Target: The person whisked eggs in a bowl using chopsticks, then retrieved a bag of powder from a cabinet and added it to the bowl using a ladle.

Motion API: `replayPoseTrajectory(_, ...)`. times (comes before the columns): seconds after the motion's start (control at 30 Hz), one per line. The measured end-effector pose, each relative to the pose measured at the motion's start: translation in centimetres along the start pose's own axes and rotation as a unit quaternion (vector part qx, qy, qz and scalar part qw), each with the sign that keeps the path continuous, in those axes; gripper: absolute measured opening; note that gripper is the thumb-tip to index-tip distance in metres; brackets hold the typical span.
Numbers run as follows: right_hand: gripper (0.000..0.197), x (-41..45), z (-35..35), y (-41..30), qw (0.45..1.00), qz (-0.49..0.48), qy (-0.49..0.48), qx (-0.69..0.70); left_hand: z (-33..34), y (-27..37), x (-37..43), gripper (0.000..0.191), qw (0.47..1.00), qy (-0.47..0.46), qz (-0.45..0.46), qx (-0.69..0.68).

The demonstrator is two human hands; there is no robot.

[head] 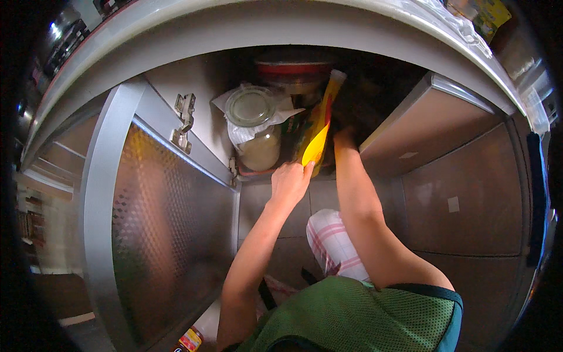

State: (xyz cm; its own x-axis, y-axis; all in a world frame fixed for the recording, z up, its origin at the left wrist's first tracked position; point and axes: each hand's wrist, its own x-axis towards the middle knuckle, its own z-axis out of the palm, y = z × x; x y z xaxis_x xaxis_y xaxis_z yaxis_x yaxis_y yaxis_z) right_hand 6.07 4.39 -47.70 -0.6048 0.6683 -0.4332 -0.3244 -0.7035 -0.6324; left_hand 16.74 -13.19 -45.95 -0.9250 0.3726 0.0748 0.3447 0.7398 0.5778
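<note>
My left hand [291, 179] grips the near end of a long yellow-and-red plastic packet [320, 127], its thumb against a bright yellow flap. The packet slants up into an open low cabinet, and its far end looks clear. To its left a glass jar [258, 152] with pale contents stands upright, white paper tucked beneath its round lid [250, 108]. My right hand [346, 133] reaches into the cabinet's dark interior, just right of the packet. Shadow hides its fingers, so whether they hold anything is not visible.
A container with a red rim [294, 68] stands behind the jar. The patterned cabinet door [171, 229] is swung out at left, its hinges [184, 123] exposed. At right is a brown door panel [431, 116]. The countertop edge [281, 28] overhangs. A labelled bottle [190, 340] is at lower left.
</note>
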Motion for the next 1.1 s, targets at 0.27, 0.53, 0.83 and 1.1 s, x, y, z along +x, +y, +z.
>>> replayPoseTrajectory(0.27, 0.044, -3.8, -2.7, -0.7, 0.982, -0.092, 0.006, -0.163, 3.4, -1.0, 2.0, 0.044, 0.996, 0.008, -0.018, -0.087)
replayPoseTrajectory(0.53, 0.038, -13.1, 3.1, -2.1, 0.816, -0.177, -0.394, -0.385, 7.3, -0.9, 3.7, 0.031, 0.962, 0.064, 0.138, -0.229)
replayPoseTrajectory(0.83, 0.051, -10.7, 1.5, 6.3, 0.878, -0.002, -0.295, -0.376, 2.8, -2.9, -1.2, 0.019, 0.972, -0.004, 0.032, -0.234)
replayPoseTrajectory(1.1, 0.047, -8.2, -0.8, 10.1, 0.880, -0.113, -0.389, -0.249, -10.2, -0.5, 4.0, 0.071, 0.934, 0.314, 0.075, 0.152)
